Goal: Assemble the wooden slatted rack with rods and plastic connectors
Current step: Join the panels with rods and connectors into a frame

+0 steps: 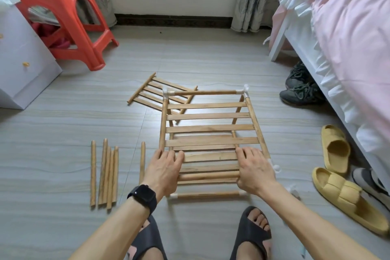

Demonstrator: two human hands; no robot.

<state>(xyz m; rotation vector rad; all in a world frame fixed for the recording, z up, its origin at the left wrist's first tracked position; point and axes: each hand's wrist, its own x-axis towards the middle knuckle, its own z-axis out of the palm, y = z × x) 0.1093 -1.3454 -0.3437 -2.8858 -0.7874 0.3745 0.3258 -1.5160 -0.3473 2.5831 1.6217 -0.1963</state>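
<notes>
Two hands press down on the near end of a half-built wooden rack (211,129) in the middle of the floor. The left hand (163,172) lies flat with its fingers spread over the slats at the rack's seven o'clock corner, wrapped round nothing; a dark smartwatch (142,198) sits on that wrist. The right hand (254,170) rests the same way at the five o'clock corner, fingers splayed on the slats and palm over the cross rod, gripping nothing that I can see. White plastic connectors (242,92) cap the rack's corners, plainest at the far end, and one more (276,168) shows just beside the right hand.

At eleven o'clock from the rack a spare slatted panel (152,91) lies flat, its near edge tucked under the rack's far left corner. At nine o'clock five loose rods (104,172) lie side by side, four of them bunched, with a sixth rod (142,161) apart from them, near the left wrist. Between the rods and the rack the tiled floor (63,133) is bare, and it stays open out to the left.

The right side is tighter: yellow slippers (335,150) and dark trainers (299,88) line the edge of a bed with pink bedding (348,27) at three o'clock. An orange plastic stool (54,12) stands at ten o'clock beside a white cabinet (19,59). The gold pattern on the stool's top is too blurred to read, and I see no other writing.
</notes>
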